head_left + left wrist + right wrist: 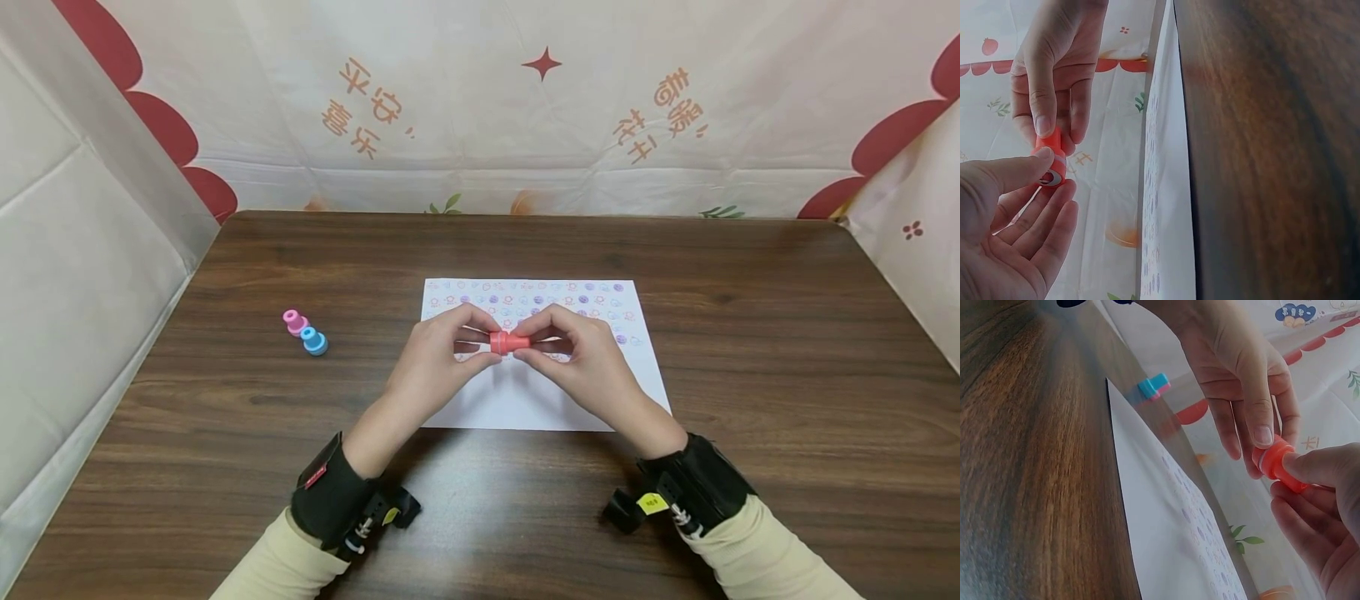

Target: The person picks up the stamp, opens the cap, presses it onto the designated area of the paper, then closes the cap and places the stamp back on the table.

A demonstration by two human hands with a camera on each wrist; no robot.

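Over the sheet of white paper (517, 408), both hands hold a small red toy stamp (510, 342), lying sideways between them. My left hand (438, 354) pinches its wide end between thumb and fingers. The narrow handle end is pinched by my right hand (588, 354). In the left wrist view, a dark and white mark shows on the wide end of the stamp (1054, 170). A pale ring runs round the stamp (1275, 459) in the right wrist view. Rows of small red, blue and purple prints cover the paper's upper part, partly hidden behind the hands.
Left of the paper, a pink stamp (295, 322) and a blue stamp (313, 341) stand close together on the brown wooden table (225, 433). A pale printed cloth (480, 108) hangs behind the table's far edge and along its sides.
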